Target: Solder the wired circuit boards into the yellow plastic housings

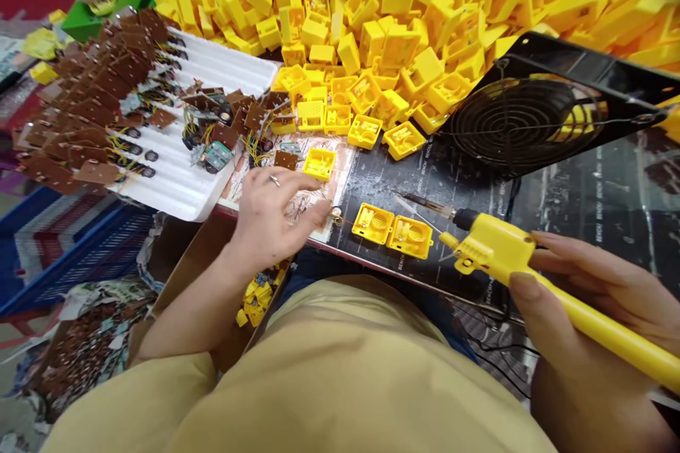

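My left hand (273, 219) hovers above the table edge, thumb and forefinger slightly apart, with nothing clearly visible between them. Just beyond the thumb lies a small round part (336, 214) with a thin red wire running toward an open yellow case (372, 223). A second open yellow case (410, 236) sits against the first. My right hand (579, 371) is closed around a yellow soldering gun (499, 248), whose metal tip points left above the cases. Another yellow case (319, 164) stands beyond my left fingers.
Yellow cases (372, 35) are heaped along the back. A black fan (510, 117) stands at right. Brown circuit boards (90, 99) with wired parts cover much of a white foam tray (185, 202) at left. A blue basket (79, 255) and an open carton are below.
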`<control>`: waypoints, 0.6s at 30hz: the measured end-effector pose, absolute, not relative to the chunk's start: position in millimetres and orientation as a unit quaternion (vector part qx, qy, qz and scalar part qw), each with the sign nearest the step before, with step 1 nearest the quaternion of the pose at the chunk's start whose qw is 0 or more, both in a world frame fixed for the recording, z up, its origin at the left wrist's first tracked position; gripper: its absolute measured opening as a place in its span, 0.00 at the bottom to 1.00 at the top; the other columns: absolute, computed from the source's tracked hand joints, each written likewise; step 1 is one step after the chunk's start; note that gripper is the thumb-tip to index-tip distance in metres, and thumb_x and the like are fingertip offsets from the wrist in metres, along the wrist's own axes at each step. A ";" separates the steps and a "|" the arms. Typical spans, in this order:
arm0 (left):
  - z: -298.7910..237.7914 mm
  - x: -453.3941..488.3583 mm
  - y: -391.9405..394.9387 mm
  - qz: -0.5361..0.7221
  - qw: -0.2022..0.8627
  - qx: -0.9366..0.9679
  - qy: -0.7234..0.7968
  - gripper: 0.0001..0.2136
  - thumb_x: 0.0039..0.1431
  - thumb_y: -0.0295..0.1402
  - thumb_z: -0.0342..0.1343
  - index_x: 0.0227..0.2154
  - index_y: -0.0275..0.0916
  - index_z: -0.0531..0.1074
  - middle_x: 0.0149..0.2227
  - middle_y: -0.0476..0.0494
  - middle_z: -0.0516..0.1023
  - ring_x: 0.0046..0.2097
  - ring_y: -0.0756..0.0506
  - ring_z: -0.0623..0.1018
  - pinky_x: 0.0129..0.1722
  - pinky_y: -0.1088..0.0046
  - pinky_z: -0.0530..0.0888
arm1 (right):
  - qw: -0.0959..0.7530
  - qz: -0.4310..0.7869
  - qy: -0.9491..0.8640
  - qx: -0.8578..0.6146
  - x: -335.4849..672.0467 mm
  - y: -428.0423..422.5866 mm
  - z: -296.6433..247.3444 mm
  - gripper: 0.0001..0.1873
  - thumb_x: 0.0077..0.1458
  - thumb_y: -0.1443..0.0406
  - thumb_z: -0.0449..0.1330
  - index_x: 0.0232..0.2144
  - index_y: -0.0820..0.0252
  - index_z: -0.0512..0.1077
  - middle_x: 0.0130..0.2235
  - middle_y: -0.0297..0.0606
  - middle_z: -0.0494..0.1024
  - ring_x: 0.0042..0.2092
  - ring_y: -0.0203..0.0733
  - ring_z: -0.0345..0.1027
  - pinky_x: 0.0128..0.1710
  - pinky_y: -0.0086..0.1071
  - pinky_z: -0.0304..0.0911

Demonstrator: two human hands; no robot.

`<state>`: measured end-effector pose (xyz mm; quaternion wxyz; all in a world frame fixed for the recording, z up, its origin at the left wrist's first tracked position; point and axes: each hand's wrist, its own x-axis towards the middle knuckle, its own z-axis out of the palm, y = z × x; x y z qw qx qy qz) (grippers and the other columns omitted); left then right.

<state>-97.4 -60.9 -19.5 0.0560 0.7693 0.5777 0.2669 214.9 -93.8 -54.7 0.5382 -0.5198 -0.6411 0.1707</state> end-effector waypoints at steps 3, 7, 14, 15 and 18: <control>-31.0 -78.1 -61.4 0.312 0.123 0.758 0.560 0.08 0.64 0.37 0.56 0.32 0.41 0.77 0.36 0.49 0.84 0.42 0.46 0.80 0.55 0.60 0.66 | 0.543 0.170 -0.636 -0.521 211.0 -93.8 -55.9 0.26 0.44 0.70 0.71 0.47 0.47 0.77 0.33 0.34 0.82 0.24 0.33 0.71 0.22 0.22 0.67; -33.5 -59.4 -48.9 0.248 0.130 0.801 0.529 0.09 0.65 0.34 0.53 0.36 0.44 0.79 0.35 0.49 0.83 0.43 0.45 0.78 0.59 0.54 0.60 | 0.601 0.185 -0.595 -0.501 211.6 -85.9 -58.4 0.20 0.46 0.61 0.71 0.44 0.51 0.79 0.30 0.36 0.81 0.24 0.38 0.71 0.20 0.28 0.67; -26.9 -55.3 -39.1 0.146 0.065 0.840 0.518 0.08 0.62 0.32 0.54 0.32 0.42 0.79 0.30 0.46 0.81 0.42 0.42 0.77 0.60 0.48 0.59 | 0.633 0.188 -0.562 -0.497 224.6 -82.5 -56.9 0.17 0.46 0.55 0.70 0.39 0.54 0.81 0.28 0.37 0.80 0.21 0.39 0.69 0.17 0.30 0.66; -26.3 -55.8 -37.7 0.136 0.068 0.842 0.517 0.08 0.61 0.33 0.54 0.31 0.41 0.79 0.30 0.46 0.81 0.41 0.42 0.77 0.59 0.48 0.59 | 0.610 0.198 -0.582 -0.500 224.5 -87.1 -54.5 0.18 0.46 0.60 0.71 0.42 0.52 0.80 0.30 0.36 0.81 0.22 0.38 0.70 0.18 0.29 0.67; -23.9 -57.9 -31.7 0.103 0.097 0.849 0.509 0.09 0.60 0.33 0.54 0.30 0.39 0.78 0.28 0.46 0.81 0.38 0.43 0.77 0.58 0.51 0.61 | 0.520 0.206 -0.630 -0.538 221.0 -101.9 -44.6 0.23 0.45 0.67 0.72 0.46 0.49 0.77 0.36 0.35 0.82 0.28 0.37 0.74 0.24 0.28 0.71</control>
